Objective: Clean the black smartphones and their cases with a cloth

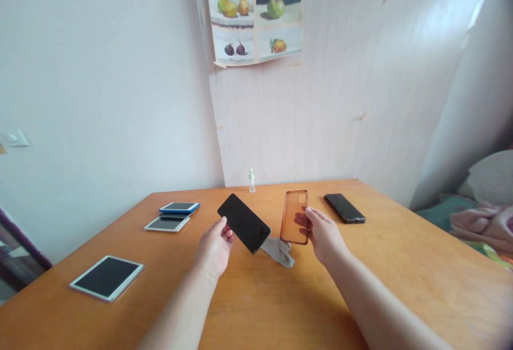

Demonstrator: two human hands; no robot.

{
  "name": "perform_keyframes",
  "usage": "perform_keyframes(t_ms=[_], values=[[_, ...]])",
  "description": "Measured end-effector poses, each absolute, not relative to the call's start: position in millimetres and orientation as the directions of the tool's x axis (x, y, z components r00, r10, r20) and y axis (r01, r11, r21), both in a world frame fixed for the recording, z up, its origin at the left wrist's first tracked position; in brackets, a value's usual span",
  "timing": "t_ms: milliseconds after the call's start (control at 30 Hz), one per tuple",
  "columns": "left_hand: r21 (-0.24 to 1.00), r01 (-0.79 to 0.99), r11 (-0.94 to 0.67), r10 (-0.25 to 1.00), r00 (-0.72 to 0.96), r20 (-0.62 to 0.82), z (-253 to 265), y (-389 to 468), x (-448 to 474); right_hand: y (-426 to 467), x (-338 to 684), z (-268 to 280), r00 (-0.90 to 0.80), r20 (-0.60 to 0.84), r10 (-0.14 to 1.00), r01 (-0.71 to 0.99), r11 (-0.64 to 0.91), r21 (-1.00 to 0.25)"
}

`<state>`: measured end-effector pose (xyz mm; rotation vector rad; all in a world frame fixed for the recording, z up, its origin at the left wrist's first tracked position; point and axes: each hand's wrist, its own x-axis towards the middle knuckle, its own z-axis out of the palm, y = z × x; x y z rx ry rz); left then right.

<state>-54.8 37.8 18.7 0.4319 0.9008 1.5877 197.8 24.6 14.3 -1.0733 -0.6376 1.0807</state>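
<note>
My left hand (pixel 215 247) pinches a black smartphone (pixel 244 223) by its left edge, holding it tilted above the table with the dark screen toward me. In my right hand (pixel 325 232) is a clear phone case (pixel 294 222), gripped at its right side and held upright. The orange of the table and some of my fingers show through the case, and its camera cutout is at the top right. Phone and case are apart. Behind and below them a crumpled grey cloth (pixel 279 252) lies on the table, partly hidden by the phone.
The wooden table (pixel 256 307) also bears a white tablet (pixel 107 278) at the left, a blue-edged device (pixel 179 207) overlapping another white one (pixel 167 223), a small spray bottle (pixel 251 181) at the back and a black phone (pixel 344 208) at the right. A wall stands behind.
</note>
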Motion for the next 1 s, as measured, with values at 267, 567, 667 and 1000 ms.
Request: perform_keyframes(t_ms=[267, 567, 667, 1000], values=[[0.741, -0.671, 0.013, 0.932, -0.261, -0.252, 13.9, 44.3, -60.6, 46.8, 219.7, -7.6, 0.421, -0.09, 0.903, -0.331, 0.06, -0.942], [0.714, -0.7, 0.012, 0.934, -0.247, -0.258, 15.7, 46.0, -62.8, 34.8, 178.9, -1.9, 0.129, -0.047, 0.991, -0.468, 0.019, -0.884], [0.717, -0.697, 0.009, 0.937, -0.245, -0.25, 15.0, 47.0, -64.8, 30.2, 162.0, -2.8, 0.06, -0.048, 0.997, -0.379, -0.022, -0.925], [0.784, -0.62, 0.033, 0.972, -0.164, -0.171, 1.7, 41.5, -49.0, 8.2, 156.3, 16.9, -0.1, 0.036, 0.994, 0.002, 0.036, -0.999]])
